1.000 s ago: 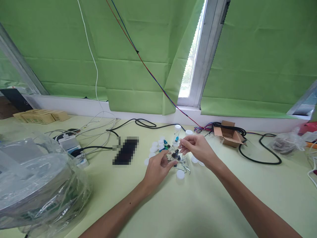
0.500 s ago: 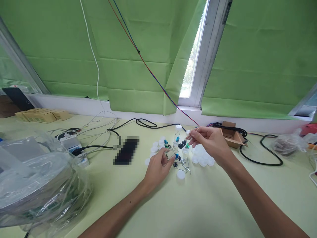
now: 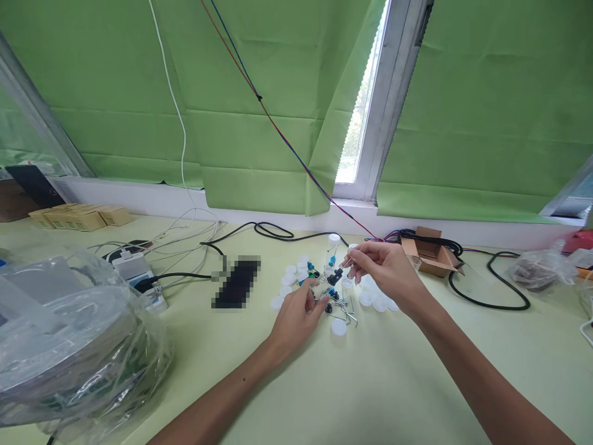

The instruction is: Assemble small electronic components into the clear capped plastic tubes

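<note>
My left hand (image 3: 299,312) hovers at the left of a pile of small parts, thumb and fingers curled around a small clear object (image 3: 320,288) whose shape is hard to make out. In a pinch, my right hand (image 3: 386,269) holds a thin rod-like piece; a small black part (image 3: 335,277) shows just off its fingertips, between the two hands. Below lie several bent metal rods (image 3: 346,311) like hex keys, with blue and black bits (image 3: 332,293) among them. White round caps (image 3: 338,327) surround the pile on both sides.
Behind my right hand stands an open cardboard box (image 3: 433,256) with black cable (image 3: 491,303) around it. A blurred dark rectangle (image 3: 237,282) lies left of the caps. A power strip (image 3: 139,278), a plastic-wrapped spool (image 3: 78,346) and yellow boxes (image 3: 81,216) occupy the left.
My right hand has shifted slightly left and down, and the black part has moved closer to my left hand. My left hand stays nearly in place.
</note>
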A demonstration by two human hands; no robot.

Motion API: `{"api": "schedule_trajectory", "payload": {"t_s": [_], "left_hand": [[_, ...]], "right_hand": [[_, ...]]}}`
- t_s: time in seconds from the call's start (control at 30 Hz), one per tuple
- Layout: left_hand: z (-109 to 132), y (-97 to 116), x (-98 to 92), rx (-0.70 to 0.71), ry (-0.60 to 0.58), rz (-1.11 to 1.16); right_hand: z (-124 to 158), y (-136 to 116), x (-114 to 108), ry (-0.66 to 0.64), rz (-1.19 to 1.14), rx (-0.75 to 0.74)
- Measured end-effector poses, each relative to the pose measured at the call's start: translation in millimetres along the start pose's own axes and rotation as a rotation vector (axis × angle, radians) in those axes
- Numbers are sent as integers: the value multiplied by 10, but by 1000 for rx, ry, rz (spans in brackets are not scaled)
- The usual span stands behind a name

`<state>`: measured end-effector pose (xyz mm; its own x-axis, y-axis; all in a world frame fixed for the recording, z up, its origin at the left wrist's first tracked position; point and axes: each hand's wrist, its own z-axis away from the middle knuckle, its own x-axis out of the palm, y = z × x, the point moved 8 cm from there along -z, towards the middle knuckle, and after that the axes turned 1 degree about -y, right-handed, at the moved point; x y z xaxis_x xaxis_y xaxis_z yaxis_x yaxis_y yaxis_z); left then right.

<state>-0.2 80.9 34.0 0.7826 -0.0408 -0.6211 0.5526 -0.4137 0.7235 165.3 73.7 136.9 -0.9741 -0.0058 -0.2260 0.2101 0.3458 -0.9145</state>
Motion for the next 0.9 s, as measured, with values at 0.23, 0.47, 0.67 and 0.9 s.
{"api": "schedule_trajectory", "payload": {"t_s": [0.23,0.47,0.67,0.9], "left_hand": [[12,31,4,16,-10,-19],[14,44,3,28,-1,-22],[11,46,-3,17,-1,-2],[11,56,-11,19,14,0]], "right_hand": [[6,16,73,-30,-13,4],[-7,57,141,-36,-76,12],[-9,68,146,-21,-108,36],[8,30,153,-17,-104,13]]}}
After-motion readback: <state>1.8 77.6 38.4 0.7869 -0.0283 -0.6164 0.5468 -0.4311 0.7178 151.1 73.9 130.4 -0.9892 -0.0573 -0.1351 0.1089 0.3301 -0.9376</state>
